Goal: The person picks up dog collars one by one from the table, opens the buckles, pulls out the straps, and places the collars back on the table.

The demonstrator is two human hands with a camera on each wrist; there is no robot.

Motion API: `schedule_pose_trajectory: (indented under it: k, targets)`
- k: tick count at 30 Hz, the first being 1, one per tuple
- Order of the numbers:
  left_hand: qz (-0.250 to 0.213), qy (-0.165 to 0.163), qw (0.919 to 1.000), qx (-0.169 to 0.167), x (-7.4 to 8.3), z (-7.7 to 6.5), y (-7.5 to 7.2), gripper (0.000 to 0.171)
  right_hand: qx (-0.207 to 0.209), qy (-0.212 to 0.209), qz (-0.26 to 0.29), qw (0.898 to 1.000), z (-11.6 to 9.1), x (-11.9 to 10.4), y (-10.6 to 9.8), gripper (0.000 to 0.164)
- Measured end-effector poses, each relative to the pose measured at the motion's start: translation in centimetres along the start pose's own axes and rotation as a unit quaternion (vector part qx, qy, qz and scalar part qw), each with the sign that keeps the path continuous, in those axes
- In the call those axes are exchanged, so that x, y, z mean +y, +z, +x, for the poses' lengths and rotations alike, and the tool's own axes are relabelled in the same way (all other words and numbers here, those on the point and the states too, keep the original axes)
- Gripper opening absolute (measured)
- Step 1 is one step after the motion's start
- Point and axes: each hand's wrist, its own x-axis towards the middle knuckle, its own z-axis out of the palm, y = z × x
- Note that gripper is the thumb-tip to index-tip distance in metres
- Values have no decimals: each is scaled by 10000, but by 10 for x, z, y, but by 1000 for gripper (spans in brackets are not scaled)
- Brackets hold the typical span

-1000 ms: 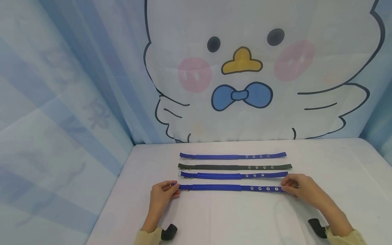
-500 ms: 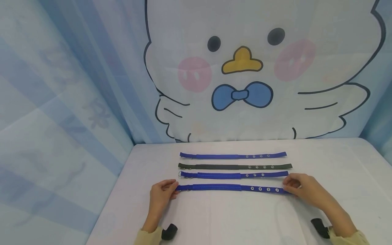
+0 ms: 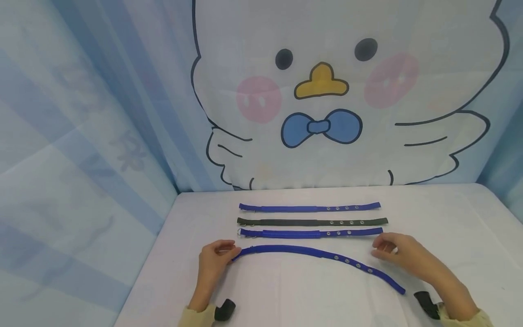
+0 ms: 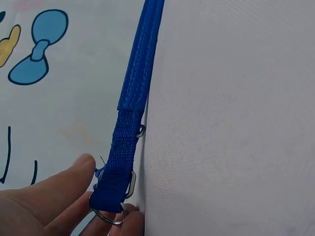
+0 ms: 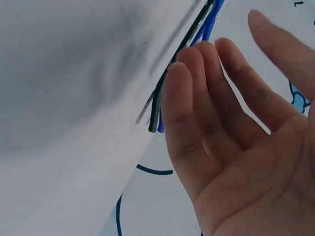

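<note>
My left hand (image 3: 216, 263) holds the left end of a blue pet collar (image 3: 286, 249) with metal eyelets. In the left wrist view, the thumb is beside the collar's buckle end (image 4: 115, 187), and fingertips are behind its metal ring (image 4: 110, 219). The collar bows in an arc, its free right end (image 3: 396, 285) bending toward the near side. My right hand (image 3: 408, 256) is above that right part with nothing in its grasp; the right wrist view shows its fingers (image 5: 179, 118) loosely bent and the thumb apart.
Behind the held collar lie a blue collar (image 3: 292, 234), a dark green collar (image 3: 290, 222) and a farther blue collar (image 3: 290, 209), roughly parallel on the white table (image 3: 318, 295). A curtain with a cartoon bird (image 3: 320, 91) hangs at the back.
My right hand has let go of the near blue collar's right end, which has swung toward the near side. The collar has gone from nearly straight to curved; the left hand still holds its end.
</note>
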Motion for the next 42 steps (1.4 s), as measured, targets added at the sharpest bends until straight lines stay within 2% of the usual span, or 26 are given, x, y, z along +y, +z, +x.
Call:
schedule_pose_trajectory:
  k: [4, 7, 10, 14, 17, 23, 29, 37, 42]
  targets:
    - [144, 144, 9997, -143, -3, 1, -1, 29, -598, 48, -27, 9982, 0, 0, 7, 31]
    - [207, 252, 9992, -226, -3, 0, -3, 24, -896, 33, 43, 9960, 1, 2, 12, 23]
    - [239, 283, 9990, -260, -3, 1, -4, 19, -971, -145, 27, 9952, 2, 4, 11, 12]
    - [300, 181, 9987, -375, 1, 2, -6, 18, -787, -267, -136, 9965, 3, 6, 6, 6]
    - [352, 24, 9982, -478, 3, 5, -7, 18, -617, -53, -142, 9980, 5, 8, 2, 6]
    - [441, -4, 9976, -530, 0, 11, -6, 19, -111, 453, -3, 9989, 7, 15, 1, 11]
    - [661, -27, 9974, -276, -3, 17, 0, 21, 192, 743, -7, 9971, 11, 23, 4, 29]
    - [935, -6, 9956, 59, -1, 17, 3, 18, 296, 909, -124, 9953, 15, 25, 5, 35]
    - [1075, 15, 9941, 137, 1, 15, 4, 18, 253, 887, -206, 9955, 14, 24, 6, 36]
